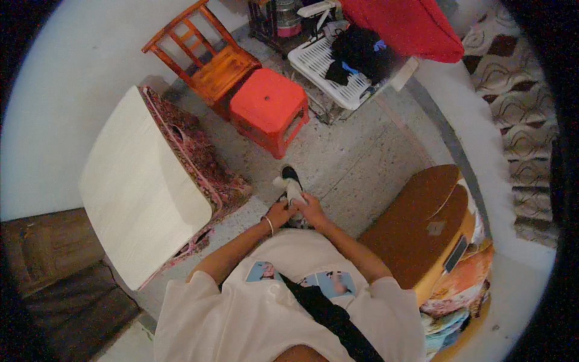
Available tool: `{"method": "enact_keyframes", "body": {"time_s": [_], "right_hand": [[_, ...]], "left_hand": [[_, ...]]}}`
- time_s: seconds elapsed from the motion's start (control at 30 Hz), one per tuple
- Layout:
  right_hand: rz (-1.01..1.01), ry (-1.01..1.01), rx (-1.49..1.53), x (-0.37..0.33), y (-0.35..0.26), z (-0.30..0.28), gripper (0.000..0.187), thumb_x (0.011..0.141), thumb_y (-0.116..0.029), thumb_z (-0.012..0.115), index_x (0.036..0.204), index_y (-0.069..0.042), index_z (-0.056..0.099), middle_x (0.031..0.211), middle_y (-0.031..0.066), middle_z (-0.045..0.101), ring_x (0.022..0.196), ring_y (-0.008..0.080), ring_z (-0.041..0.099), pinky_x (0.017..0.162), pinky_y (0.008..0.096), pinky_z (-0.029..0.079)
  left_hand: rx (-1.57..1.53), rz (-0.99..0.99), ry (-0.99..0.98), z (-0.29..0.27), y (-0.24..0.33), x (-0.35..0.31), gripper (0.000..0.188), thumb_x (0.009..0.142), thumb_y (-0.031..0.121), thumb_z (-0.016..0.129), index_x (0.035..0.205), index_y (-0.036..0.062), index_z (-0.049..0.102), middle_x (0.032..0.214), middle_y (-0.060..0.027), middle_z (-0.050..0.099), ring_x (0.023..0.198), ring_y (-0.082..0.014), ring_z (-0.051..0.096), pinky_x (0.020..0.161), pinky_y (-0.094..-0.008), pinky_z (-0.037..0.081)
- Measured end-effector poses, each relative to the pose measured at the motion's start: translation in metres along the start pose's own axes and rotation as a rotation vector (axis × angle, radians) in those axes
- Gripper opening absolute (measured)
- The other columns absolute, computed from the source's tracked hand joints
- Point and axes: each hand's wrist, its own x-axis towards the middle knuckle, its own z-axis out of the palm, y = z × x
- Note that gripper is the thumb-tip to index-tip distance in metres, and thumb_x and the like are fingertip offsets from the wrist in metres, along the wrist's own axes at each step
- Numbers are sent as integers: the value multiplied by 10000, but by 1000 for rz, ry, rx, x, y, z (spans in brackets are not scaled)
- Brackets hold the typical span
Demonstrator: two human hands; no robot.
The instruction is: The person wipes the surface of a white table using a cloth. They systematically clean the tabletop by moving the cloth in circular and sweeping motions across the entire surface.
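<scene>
Close in front of my body, my left hand [278, 213] and my right hand [310, 212] come together on a small whitish cloth [294, 191]. Fingers of both hands are closed on it, and its lower part is hidden between them. Its exact kind is too small to make out. A bracelet [269, 225] circles my left wrist. Just beyond the cloth, the dark tip of a shoe [291, 174] shows on the grey floor [344, 163].
An orange plastic stool [269, 101] stands ahead, against a wooden chair [220, 71]. To the left is a white-topped table [145, 193] with patterned fabric [193, 151] along its side. At right lie a brown rounded surface [416, 223] and a phone [456, 253]. Dark clothes [362, 54] rest on a white slatted rack [316, 63].
</scene>
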Motion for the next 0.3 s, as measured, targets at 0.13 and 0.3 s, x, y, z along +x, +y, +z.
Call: {"method": "enact_keyframes", "body": {"time_s": [0.13, 0.3], "right_hand": [[18, 16, -89, 73, -23, -47, 356, 877, -185, 592, 1164, 24, 562, 971, 91, 646, 840, 129, 578, 747, 292, 474], [146, -77, 39, 145, -85, -78, 357, 878, -205, 591, 1192, -35, 567, 1041, 89, 647, 907, 157, 606, 829, 300, 480]], "left_hand": [[-103, 64, -24, -18, 51, 53, 349, 867, 237, 617, 1123, 5, 565, 879, -60, 619, 804, -141, 559, 699, -296, 467], [-250, 212, 191, -52, 18, 114, 463, 869, 199, 649, 1286, 55, 509, 974, -76, 628, 887, -141, 582, 824, -293, 486]]}}
